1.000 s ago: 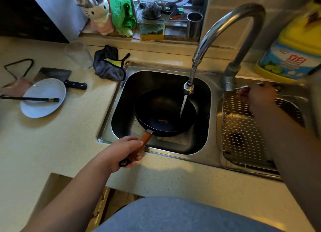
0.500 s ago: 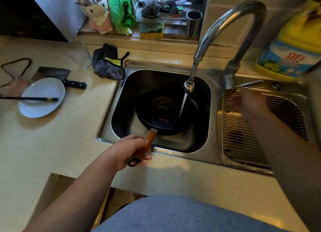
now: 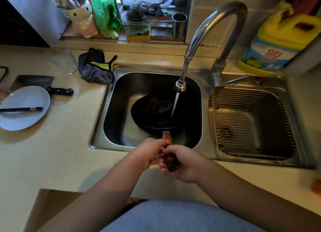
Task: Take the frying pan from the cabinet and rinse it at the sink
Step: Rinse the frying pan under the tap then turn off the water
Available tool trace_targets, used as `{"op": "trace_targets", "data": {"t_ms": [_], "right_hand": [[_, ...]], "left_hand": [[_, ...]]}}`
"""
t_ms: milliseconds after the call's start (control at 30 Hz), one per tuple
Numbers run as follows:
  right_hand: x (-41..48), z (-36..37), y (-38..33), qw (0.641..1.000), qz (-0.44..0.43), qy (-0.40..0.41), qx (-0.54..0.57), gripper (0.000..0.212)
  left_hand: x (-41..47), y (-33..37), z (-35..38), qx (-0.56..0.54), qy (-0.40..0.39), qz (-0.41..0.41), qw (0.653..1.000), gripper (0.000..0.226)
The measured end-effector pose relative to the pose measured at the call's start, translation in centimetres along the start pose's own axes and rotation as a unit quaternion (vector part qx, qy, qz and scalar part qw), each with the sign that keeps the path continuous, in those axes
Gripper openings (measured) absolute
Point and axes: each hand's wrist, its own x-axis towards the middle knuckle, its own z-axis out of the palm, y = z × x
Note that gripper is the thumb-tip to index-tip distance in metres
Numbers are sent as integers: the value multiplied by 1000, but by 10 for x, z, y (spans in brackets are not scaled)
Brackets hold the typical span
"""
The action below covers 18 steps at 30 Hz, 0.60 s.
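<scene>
- A dark frying pan (image 3: 156, 111) sits low in the left basin of a steel double sink (image 3: 107, 110), at the centre of the frame, with its bowl tipped slightly up on the far side.
- The pan's orange wooden handle (image 3: 167, 137) runs straight from the bowl toward the bottom of the frame, so the pan's long axis points at the person.
- Both hands meet on the handle's near end, just below the sink's front rim. The left hand (image 3: 149, 152) wraps its fingers around the handle from the left; the right hand (image 3: 184, 164) closes around the dark end cap from the right.
- The bowl lies directly beyond the fingers, toward the top of the frame.
- A tap spout (image 3: 180, 85) pours a thin stream of water (image 3: 175, 104) into the bowl's right half.
- Half a second earlier only the left hand gripped the handle, which angled to the lower left; the right hand hovered by the tap lever (image 3: 236, 79) at right. It has now joined the grip, and the handle has swung to centre.
</scene>
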Motion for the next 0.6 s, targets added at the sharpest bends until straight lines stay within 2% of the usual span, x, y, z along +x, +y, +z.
{"op": "trace_targets", "data": {"t_ms": [100, 233, 367, 500, 600], "right_hand": [[8, -1, -6, 997, 10, 56, 43, 30], [14, -8, -4, 994, -11, 99, -34, 18], [11, -28, 4, 987, -42, 131, -87, 4], [4, -50, 18, 974, -82, 138, -161, 8], [-2, -65, 25, 966, -115, 110, -202, 10]], "left_hand": [[13, 4, 12, 2, 0, -7, 1000, 21], [33, 10, 24, -40, -4, -18, 999, 19], [46, 6, 41, -31, -30, -47, 998, 13], [51, -2, 51, -13, -48, -48, 998, 21], [53, -4, 54, -26, -58, -41, 997, 21]]}}
